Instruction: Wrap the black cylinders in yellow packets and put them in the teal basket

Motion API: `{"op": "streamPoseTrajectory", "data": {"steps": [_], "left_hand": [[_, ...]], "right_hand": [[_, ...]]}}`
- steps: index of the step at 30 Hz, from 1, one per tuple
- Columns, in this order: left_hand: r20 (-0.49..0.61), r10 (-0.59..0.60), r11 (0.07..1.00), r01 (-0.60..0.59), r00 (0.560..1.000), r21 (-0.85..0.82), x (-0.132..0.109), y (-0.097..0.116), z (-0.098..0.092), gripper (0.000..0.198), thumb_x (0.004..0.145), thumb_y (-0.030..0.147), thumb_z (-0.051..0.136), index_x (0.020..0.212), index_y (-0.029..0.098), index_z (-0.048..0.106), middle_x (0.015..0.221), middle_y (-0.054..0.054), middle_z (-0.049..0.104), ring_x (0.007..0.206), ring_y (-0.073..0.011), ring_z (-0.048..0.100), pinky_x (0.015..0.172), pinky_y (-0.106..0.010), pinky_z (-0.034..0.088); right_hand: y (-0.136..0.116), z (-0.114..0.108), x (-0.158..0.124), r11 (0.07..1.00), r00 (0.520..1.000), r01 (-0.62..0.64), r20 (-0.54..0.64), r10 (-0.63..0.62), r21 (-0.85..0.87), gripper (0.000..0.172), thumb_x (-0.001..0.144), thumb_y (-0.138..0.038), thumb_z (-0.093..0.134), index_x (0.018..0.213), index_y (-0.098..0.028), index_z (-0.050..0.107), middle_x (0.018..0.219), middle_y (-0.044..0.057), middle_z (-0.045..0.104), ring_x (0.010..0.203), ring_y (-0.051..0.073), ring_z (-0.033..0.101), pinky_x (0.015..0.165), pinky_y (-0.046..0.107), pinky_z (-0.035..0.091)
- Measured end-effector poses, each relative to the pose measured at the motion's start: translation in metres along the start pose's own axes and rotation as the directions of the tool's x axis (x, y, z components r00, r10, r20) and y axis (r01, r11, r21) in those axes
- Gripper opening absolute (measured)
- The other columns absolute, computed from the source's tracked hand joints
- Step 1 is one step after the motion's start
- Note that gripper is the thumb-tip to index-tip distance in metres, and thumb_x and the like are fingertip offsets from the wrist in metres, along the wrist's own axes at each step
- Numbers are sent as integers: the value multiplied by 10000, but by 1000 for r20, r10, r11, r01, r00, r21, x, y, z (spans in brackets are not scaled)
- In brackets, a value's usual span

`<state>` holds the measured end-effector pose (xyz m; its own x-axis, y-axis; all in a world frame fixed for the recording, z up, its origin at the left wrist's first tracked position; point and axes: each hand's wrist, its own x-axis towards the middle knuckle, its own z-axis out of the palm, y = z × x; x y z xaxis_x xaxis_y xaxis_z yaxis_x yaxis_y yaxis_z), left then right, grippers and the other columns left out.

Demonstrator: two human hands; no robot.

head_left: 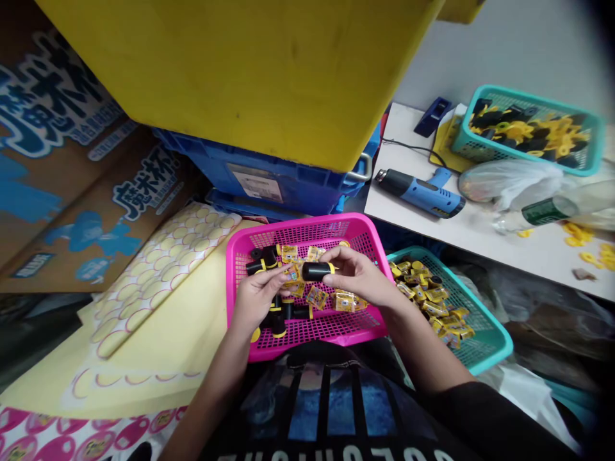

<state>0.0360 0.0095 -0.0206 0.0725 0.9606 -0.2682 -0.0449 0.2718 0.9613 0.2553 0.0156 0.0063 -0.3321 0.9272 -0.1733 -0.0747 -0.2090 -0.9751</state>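
Note:
A pink mesh basket [240,253] rests on my lap and holds several black tubes with yellow caps and small yellow packets. Over its middle, my right hand [358,275] pinches a black tube with a yellow band [316,271], held sideways. My left hand [257,298] is closed beside it, its fingertips on a small yellow packet [291,273] right at the tube's left end. More black-and-yellow tubes [277,320] lie under my left hand in the basket.
A teal basket [485,346] of wrapped yellow pieces sits to my right. On the white table [480,234] lie a blue heat gun [423,192], another teal basket [528,128], a plastic bag and a bottle. Sticker sheets [158,269], cardboard boxes and blue and yellow crates stand left and ahead.

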Motion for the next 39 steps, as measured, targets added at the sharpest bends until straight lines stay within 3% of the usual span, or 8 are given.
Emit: {"op": "streamPoseTrajectory", "data": {"steps": [7, 12, 18, 25, 29, 32, 35, 39], "left_hand": [[22, 153, 986, -154, 988, 58, -4, -3, -2, 401, 708, 508, 740, 979, 214, 759, 933, -55, 776, 654, -177, 712, 667, -311, 618], [24, 171, 982, -172, 985, 83, -4, -2, 0, 369, 741, 508, 711, 987, 236, 756, 945, -49, 775, 650, -181, 717, 666, -317, 616], [75, 207, 959, -218, 975, 182, -2, 0, 1, 339, 773, 487, 685, 994, 240, 757, 1015, -57, 760, 853, -223, 728, 809, -347, 587], [105, 94, 986, -106, 990, 125, -4, 18, 9, 329, 661, 362, 801, 956, 223, 761, 928, -54, 775, 792, -203, 718, 725, -313, 594], [132, 39, 999, -35, 990, -34, -8, 16, 14, 285, 654, 334, 807, 901, 206, 746, 910, -47, 760, 773, -181, 706, 711, -313, 597], [127, 10, 993, 5, 992, -117, -10, 8, 19, 315, 635, 324, 823, 911, 206, 730, 956, -49, 745, 815, -190, 701, 727, -326, 596], [111, 43, 989, -27, 993, -147, -11, 1, 25, 319, 617, 304, 838, 903, 215, 728, 1019, -58, 737, 952, -222, 684, 823, -352, 577], [125, 61, 984, -38, 990, -174, -11, 0, 30, 285, 634, 279, 833, 891, 217, 725, 1040, -58, 740, 1009, -219, 672, 890, -356, 552]], "right_hand": [[5, -1, 1, 997, 998, -50, -35, 48, -57, 362, 640, -330, 823, 937, -190, 669, 819, 6, 634, 721, 131, 594, 687, 295, 480], [7, -2, -1, 996, 999, -49, -19, 48, -70, 344, 667, -350, 802, 954, -195, 691, 787, 3, 638, 685, 127, 587, 642, 284, 474], [9, -1, 1, 997, 999, -49, -16, 48, -59, 322, 711, -380, 769, 961, -195, 686, 755, -5, 622, 675, 125, 579, 650, 291, 485], [21, 20, 2, 998, 994, 52, -99, -54, -21, 366, 638, -376, 829, 913, -231, 636, 786, -1, 625, 707, 151, 597, 713, 337, 508], [29, 32, -1, 986, 978, 161, -131, -165, -40, 327, 698, -479, 769, 913, -259, 657, 995, 47, 648, 951, 210, 602, 837, 383, 494], [34, 38, -2, 987, 993, 92, -90, -80, 131, 376, 801, -562, 636, 1054, -285, 644, 1132, 60, 619, 1061, 220, 574, 900, 396, 469], [40, 45, 0, 948, 999, -37, 10, 36, 317, 489, 785, -649, 590, 1102, -277, 617, 1051, 70, 632, 966, 219, 596, 841, 386, 492], [49, 50, 1, 933, 1000, -2, -20, 10, 359, 470, 755, -633, 642, 1045, -263, 624, 983, 53, 631, 893, 194, 585, 814, 348, 490]]}}
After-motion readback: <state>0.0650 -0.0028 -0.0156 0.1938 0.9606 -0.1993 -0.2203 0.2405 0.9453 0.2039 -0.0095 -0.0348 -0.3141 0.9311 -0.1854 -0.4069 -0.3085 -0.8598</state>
